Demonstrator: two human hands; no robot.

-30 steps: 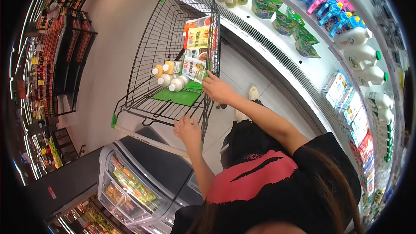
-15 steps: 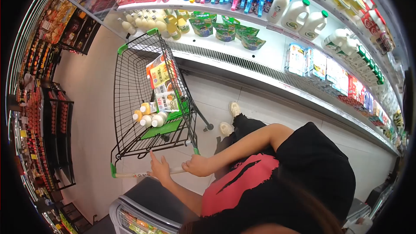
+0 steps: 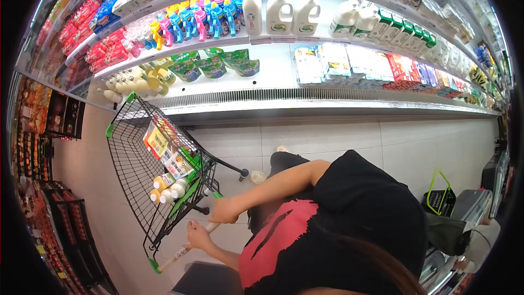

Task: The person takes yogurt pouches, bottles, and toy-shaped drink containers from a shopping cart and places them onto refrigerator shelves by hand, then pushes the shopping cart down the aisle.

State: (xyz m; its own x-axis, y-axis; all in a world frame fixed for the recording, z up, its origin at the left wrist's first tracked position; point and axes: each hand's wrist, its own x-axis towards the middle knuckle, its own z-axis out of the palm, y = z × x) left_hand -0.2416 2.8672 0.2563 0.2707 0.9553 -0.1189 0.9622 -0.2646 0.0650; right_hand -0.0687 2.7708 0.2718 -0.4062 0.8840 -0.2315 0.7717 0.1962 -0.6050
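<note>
A black wire shopping cart [image 3: 129, 155] with green corners stands ahead of me, angled to the left. My right hand [image 3: 224, 211] is closed round the near end of its pale handle bar [image 3: 177, 254]. Farther along the same bar, my left hand [image 3: 199, 235] is closed on it, thumb side up. Inside the cart lie several bottles, some with orange contents and some white [image 3: 178, 189]. Behind them are packets, one with a yellow front [image 3: 158, 140] and one mostly white [image 3: 177, 164].
A refrigerated shelf [image 3: 262, 107] runs along the far side, close to the cart's front, with milk jugs [image 3: 279, 15] and green pouches [image 3: 212, 68]. Dark racks [image 3: 71, 229] line the left. At right are a green-handled basket [image 3: 440, 201] and another person's pale sleeve [image 3: 483, 243].
My view has swung to the right, so the cart appears turned and lower left. My left hand's fingers, stretched before, are now curled round the handle. The right hand stays on the bar.
</note>
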